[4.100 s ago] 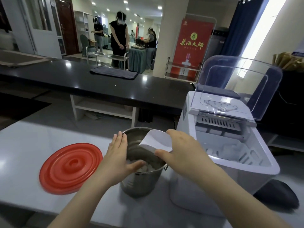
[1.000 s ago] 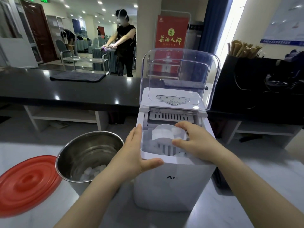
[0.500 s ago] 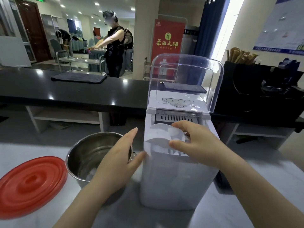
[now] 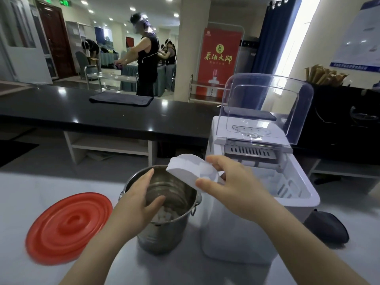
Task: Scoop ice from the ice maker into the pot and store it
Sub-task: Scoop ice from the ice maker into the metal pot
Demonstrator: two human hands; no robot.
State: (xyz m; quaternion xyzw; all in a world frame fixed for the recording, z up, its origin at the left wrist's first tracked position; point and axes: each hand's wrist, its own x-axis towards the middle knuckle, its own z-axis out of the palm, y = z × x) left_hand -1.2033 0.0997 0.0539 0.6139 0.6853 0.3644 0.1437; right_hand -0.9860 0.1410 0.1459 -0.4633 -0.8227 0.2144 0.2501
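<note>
A steel pot (image 4: 164,239) stands on the pale counter with ice cubes (image 4: 164,215) at its bottom. My left hand (image 4: 135,204) holds the pot's near-left rim, thumb inside and fingers outside. My right hand (image 4: 232,188) grips a white plastic scoop (image 4: 185,168) loaded with ice, tilted above the pot's right rim. The white ice maker (image 4: 257,202) sits just right of the pot, its clear lid (image 4: 265,103) raised and its basket exposed.
A red round lid (image 4: 67,227) lies flat on the counter left of the pot. A dark object (image 4: 329,227) rests behind the ice maker's right side. A long black counter (image 4: 82,114) with a folded dark cloth (image 4: 121,100) runs beyond. People stand in the background.
My right hand has lifted the filled scoop out of the ice maker and carried it left over the pot. My left hand has moved from the ice maker's side to the pot's rim.
</note>
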